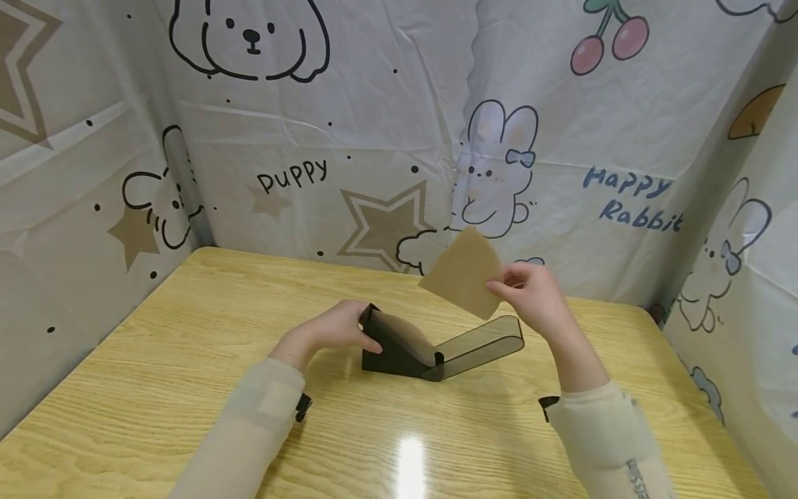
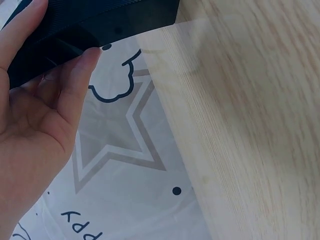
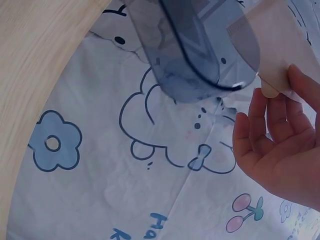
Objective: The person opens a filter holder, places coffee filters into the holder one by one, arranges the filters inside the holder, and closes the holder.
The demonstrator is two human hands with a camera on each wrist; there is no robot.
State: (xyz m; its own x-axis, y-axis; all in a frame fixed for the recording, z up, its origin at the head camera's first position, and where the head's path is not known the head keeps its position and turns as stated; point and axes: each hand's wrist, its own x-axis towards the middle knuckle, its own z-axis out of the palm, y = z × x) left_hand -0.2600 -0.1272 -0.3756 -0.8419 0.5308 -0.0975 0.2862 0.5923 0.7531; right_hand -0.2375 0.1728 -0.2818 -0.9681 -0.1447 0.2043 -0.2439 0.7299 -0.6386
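A black coffee filter holder stands on the table with its clear smoky lid swung out to the right. Brown paper shows inside it. My left hand grips the holder's back left end, thumb on the near side; in the left wrist view its fingers lie along the black wall. Above the lid, my right hand pinches a brown paper coffee filter by its right edge. In the right wrist view the lid partly covers that filter.
The wooden table reaches back to a printed white curtain that also closes off both sides. Black straps or mounts show at the sleeve cuffs.
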